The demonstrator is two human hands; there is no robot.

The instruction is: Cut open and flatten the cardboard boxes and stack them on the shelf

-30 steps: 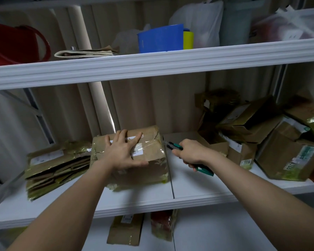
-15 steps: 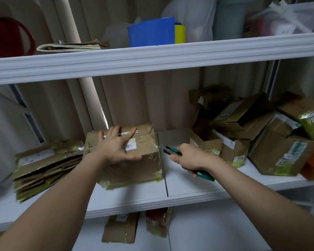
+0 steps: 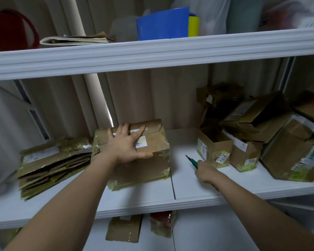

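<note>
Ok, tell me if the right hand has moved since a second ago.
Yes. The right hand with the cutter has pulled away from the taped box, rightward toward the open box.

We press our left hand (image 3: 128, 146) flat on the taped brown cardboard box (image 3: 134, 154); our right hand (image 3: 206, 172) grips a green-handled cutter (image 3: 192, 161) beside it on the white shelf (image 3: 198, 189).
</note>
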